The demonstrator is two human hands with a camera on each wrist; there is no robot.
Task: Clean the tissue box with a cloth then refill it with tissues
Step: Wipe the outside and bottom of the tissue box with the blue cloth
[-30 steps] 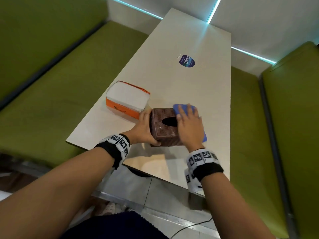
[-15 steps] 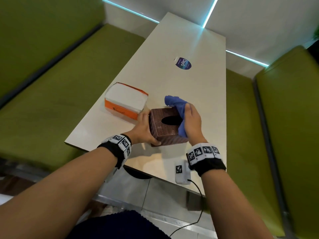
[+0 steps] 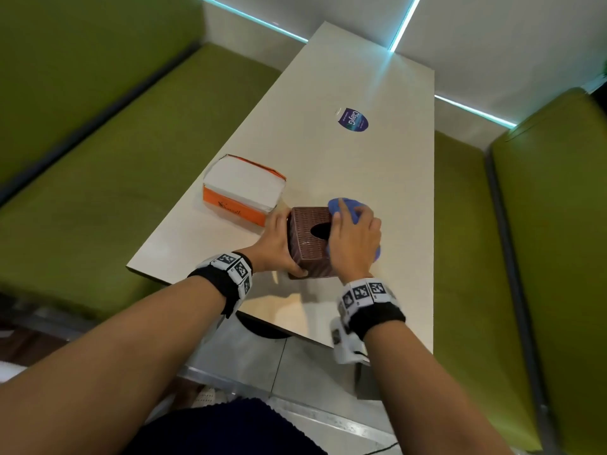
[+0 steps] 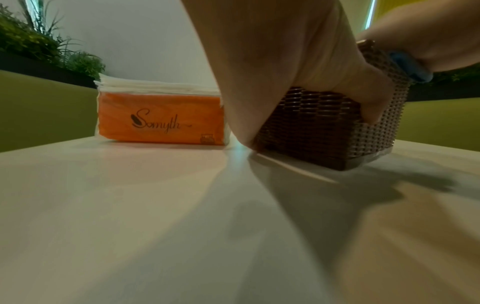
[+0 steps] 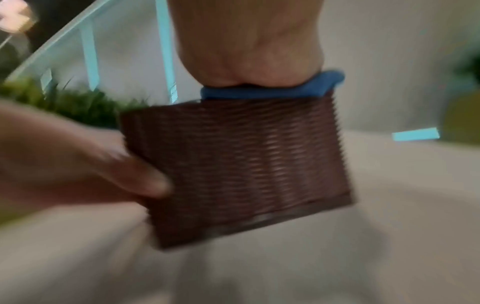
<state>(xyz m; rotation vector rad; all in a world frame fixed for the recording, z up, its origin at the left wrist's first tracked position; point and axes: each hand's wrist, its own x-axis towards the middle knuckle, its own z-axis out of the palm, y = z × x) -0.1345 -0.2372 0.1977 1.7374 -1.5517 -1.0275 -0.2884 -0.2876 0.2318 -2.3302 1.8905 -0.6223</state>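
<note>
A brown woven tissue box [image 3: 308, 254] with an oval hole in its top stands near the front of the white table [image 3: 345, 159]. My left hand [image 3: 279, 244] grips its left side, with the thumb on the near face [image 4: 374, 102]. My right hand [image 3: 354, 238] holds a blue cloth [image 3: 345, 205] and presses it down on the right part of the box top. In the right wrist view the cloth [image 5: 272, 90] is squeezed between palm and box [image 5: 246, 164]. An orange pack of white tissues [image 3: 243, 192] lies just left of the box, its top open.
A round purple sticker [image 3: 353, 119] lies further back on the table. Green benches [image 3: 98, 175] run along both long sides. The table's near edge [image 3: 295, 330] is close behind my wrists. Plants [image 4: 39, 47] stand behind the left bench.
My right hand slid the cloth from the box top down its right side, then back up onto the top. The left hand has kept its grip on the box.
</note>
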